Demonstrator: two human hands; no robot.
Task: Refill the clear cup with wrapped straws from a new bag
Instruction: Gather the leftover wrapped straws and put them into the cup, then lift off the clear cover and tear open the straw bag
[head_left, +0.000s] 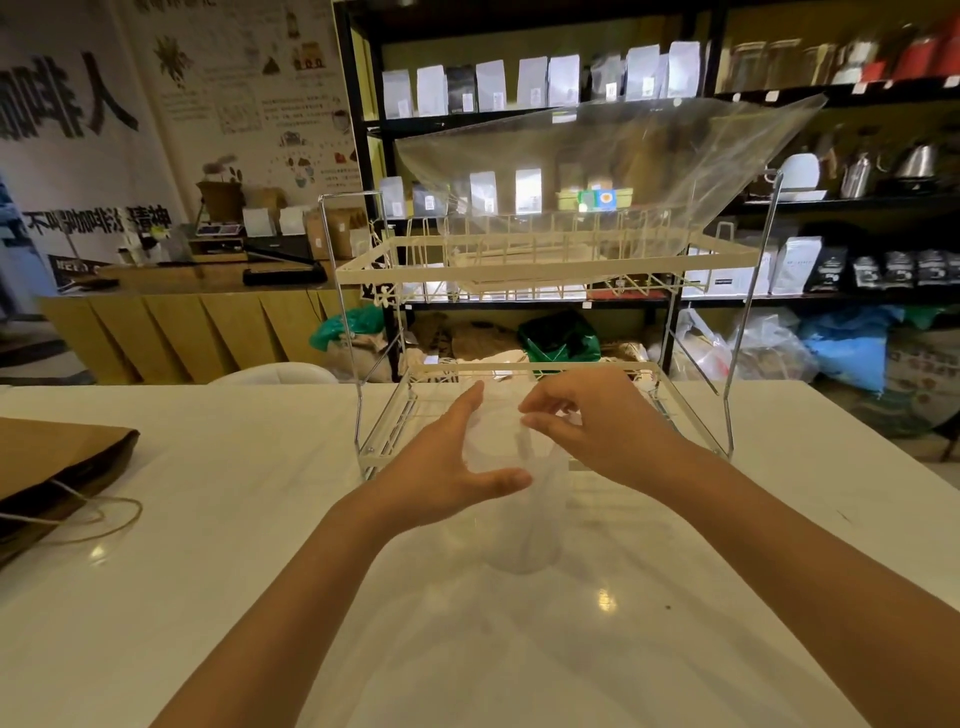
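The right hand (587, 421) is curling its fingers, with the thumb and forefinger pinching at the rim of the clear cup (511, 493). The left hand (452, 467) is cupping the cup's other side with thumb spread wide and fingers straight, not clenched; whether the palm is pressing the wall or just hovering beside it cannot be told, because the cup is blurred and nearly see-through. The cup is standing upright on the white counter (208, 597), near the middle of it, just in front of the lower tier of the wire rack (545, 260). No straws are showing inside it.

Both bare forearms are reaching in from the near edge of the counter and meeting at the cup. The rack is sitting toward the far edge, and on its upper tier a large clear plastic bag (597, 166) is lying with its open mouth flaring upward — long pale sticks, probably the wrapped straws, are showing faintly along its bottom, though they are too hazy to be sure of.

At the counter's left edge a brown paper bag (52, 457) is lying flat, its twine handle looping onto the white surface. Beyond the far edge, dark shelves (519, 119) are holding rows of pouches and kettles.
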